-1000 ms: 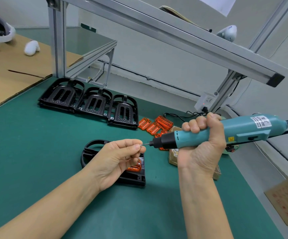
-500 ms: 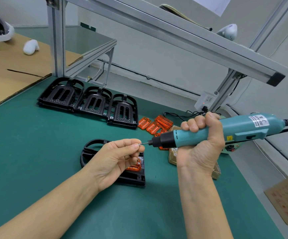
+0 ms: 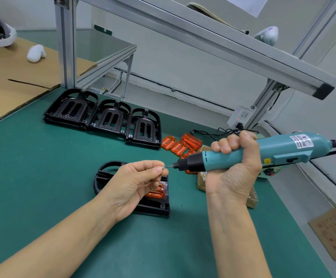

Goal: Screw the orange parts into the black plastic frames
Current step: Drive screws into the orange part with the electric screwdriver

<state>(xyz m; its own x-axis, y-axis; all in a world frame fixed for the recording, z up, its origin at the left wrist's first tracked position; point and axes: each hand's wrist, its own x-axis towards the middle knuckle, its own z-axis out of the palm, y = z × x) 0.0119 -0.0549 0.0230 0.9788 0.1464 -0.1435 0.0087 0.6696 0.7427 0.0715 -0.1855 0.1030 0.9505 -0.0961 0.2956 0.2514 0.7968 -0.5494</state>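
a black plastic frame [image 3: 111, 167] lies flat on the green mat [image 3: 32, 177], just in front of the person, with an orange part [image 3: 156, 192] seated in its near right corner. the left hand [image 3: 135, 181] hovers above this frame and hides much of it; its thumb and forefinger are curled together and pinch a small silver screw [image 3: 163, 167], the other fingers loosely bent under. the screw sits right at the thin bit of a teal electric screwdriver [image 3: 243, 155], which lies almost level in the air, tip pointing left. the right hand [image 3: 235, 171] grips the screwdriver's body in a full fist, fingers wrapped over the top, thumb hidden behind. a black cable runs off the tool's rear toward the right edge.

behind the tool's nose, a loose heap of orange parts [image 3: 183, 144] rests on the mat. beside the heap to its left, three more black frames [image 3: 105, 117] stand in a row, overlapping a little at their edges. under the right hand a small cardboard box [image 3: 251, 199] is partly visible; its contents are too hidden to tell.

further back, an aluminium rack [image 3: 203, 37] spans the bench, with a white power strip [image 3: 239, 117] fixed near its right post. a sheet of cardboard [image 3: 12, 81] lies beyond the mat at far left.
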